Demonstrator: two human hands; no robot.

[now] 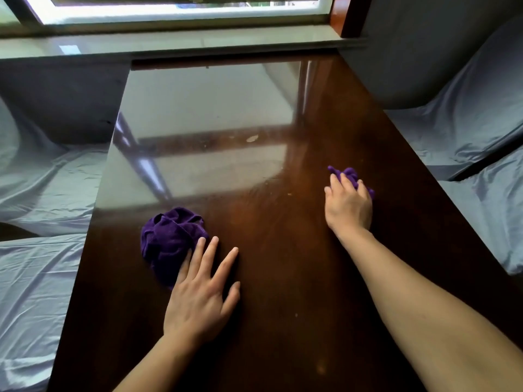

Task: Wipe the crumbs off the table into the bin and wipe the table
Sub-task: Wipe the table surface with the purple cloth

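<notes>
**Two purple cloths on a dark table**

The left hand (199, 301) lies flat, fingers spread, gripping nothing, its fingertips touching a crumpled purple cloth (167, 241). Farther out, the right hand (348, 206) clenches a second purple cloth (351, 174) against the glossy table (297, 278), near scattered crumbs (252, 138).

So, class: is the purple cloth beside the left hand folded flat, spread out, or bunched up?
Bunched up. The purple cloth sits in a rounded, creased heap on the table, with the left hand resting flat at its edge.
</notes>
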